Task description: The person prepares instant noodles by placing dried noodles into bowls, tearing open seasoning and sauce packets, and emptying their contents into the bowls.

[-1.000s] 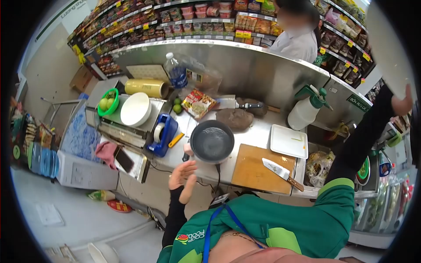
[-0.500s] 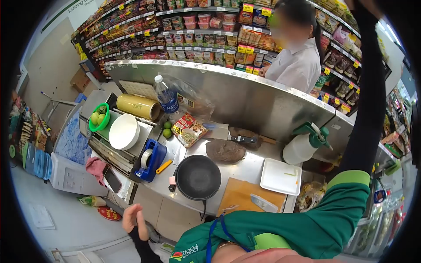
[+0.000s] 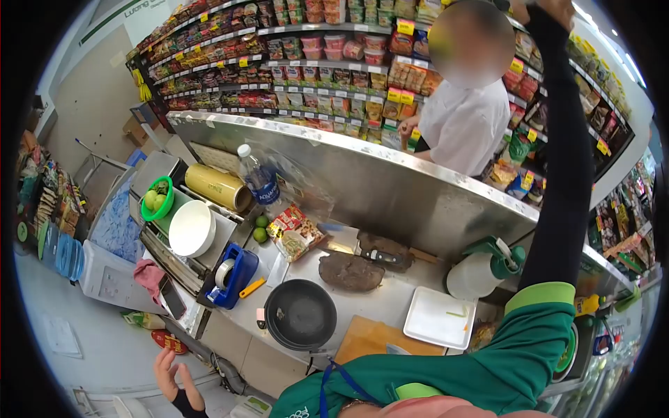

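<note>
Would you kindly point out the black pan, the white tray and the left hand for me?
Black pan (image 3: 300, 315): head view, on its inner base.
White tray (image 3: 433, 317): head view, on its bare floor.
Left hand (image 3: 174, 380): head view, mid-hand.

**Fig.: Shift in hand pos. & view over approx. 1 s**

R hand (image 3: 555, 10), at the far-right edge beside a large pale obj. 1.0 s ago, is now at the top edge, partly cropped, w/ black-sleeved arm (image 3: 559, 167) stretched upward; the pale obj. has left view. L hand (image 3: 174, 384), prev. just beside the deep black pan (image 3: 300, 315), is now well apart from it, lower L. Pan int., shiny earlier, now looks dull. View tilts higher: more shelf rows (image 3: 327, 76) show, & the person in white (image 3: 465, 129) now appears w/ a hand (image 3: 408, 127) visible. Cutting bd. (image 3: 362, 334) & knife (image 3: 397, 350) are now mostly hidden by the green shirt (image 3: 446, 373).
</note>
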`<state>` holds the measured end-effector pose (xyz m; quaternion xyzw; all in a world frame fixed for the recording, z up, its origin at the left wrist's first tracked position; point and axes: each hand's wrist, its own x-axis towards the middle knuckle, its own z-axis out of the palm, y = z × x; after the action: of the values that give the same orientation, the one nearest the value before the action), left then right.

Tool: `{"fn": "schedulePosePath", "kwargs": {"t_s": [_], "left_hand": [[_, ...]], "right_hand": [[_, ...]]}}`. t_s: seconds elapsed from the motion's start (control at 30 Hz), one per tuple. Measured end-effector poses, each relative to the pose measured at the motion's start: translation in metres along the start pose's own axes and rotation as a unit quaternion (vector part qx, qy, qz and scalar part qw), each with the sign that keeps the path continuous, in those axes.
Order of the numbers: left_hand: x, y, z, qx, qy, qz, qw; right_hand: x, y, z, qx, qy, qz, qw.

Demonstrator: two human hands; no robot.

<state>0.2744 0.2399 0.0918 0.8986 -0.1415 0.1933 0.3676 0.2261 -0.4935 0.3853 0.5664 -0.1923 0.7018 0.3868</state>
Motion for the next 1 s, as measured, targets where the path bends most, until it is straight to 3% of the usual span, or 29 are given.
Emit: {"fn": "schedulePosePath", "kwargs": {"t_s": [0.17, 0.3, 0.53, 0.73, 1.0], "left_hand": [[0.032, 0.035, 0.022, -0.036, -0.120, 0.133, 0.983], [0.036, 0.044, 0.032, -0.038, -0.139, 0.196, 0.970], [0.026, 0.038, 0.023, -0.074, -0.158, 0.174, 0.969], [0.014, 0.029, 0.025, -0.097, -0.144, 0.214, 0.961], [-0.017, -0.008, 0.002, -0.115, -0.152, 0.178, 0.965]], "right_hand": [[0.015, 0.033, -0.031, 0.017, -0.004, 0.021, 1.000], [0.029, 0.068, -0.069, 0.019, -0.005, 0.003, 1.000], [0.046, 0.138, -0.173, 0.007, -0.032, -0.015, 0.999], [0.039, 0.185, -0.273, 0.007, -0.078, -0.013, 0.997], [-0.078, 0.174, -0.392, 0.147, -0.198, 0.061, 0.967]]}}
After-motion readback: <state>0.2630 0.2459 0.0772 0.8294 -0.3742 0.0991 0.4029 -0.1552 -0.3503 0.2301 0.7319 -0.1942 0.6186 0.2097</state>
